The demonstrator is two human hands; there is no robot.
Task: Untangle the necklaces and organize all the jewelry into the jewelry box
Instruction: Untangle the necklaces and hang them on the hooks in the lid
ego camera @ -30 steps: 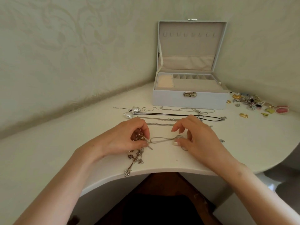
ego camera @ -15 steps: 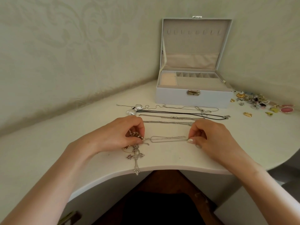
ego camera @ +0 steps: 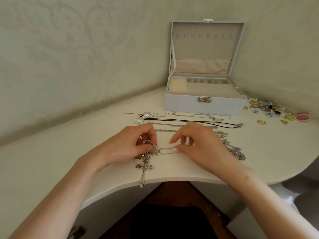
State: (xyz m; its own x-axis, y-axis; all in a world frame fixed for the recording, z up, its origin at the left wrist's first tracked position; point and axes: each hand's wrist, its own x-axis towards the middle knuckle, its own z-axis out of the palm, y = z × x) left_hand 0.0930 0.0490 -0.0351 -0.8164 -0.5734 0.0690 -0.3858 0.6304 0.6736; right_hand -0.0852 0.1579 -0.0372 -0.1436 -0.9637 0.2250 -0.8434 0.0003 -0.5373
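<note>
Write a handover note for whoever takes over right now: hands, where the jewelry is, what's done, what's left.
Left hand pinches the tangle above the cross pendant; right hand pinches its chain loop.
Box open at the back, no jewelry visible inside. Several necklaces lie in rows before it; small pieces piled to its right.
Done: some laid out. Left: free the tangle, box everything.

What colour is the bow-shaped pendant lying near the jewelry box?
Shiny silver. The bow-shaped pendant shows best in the head view, the only one.
</note>
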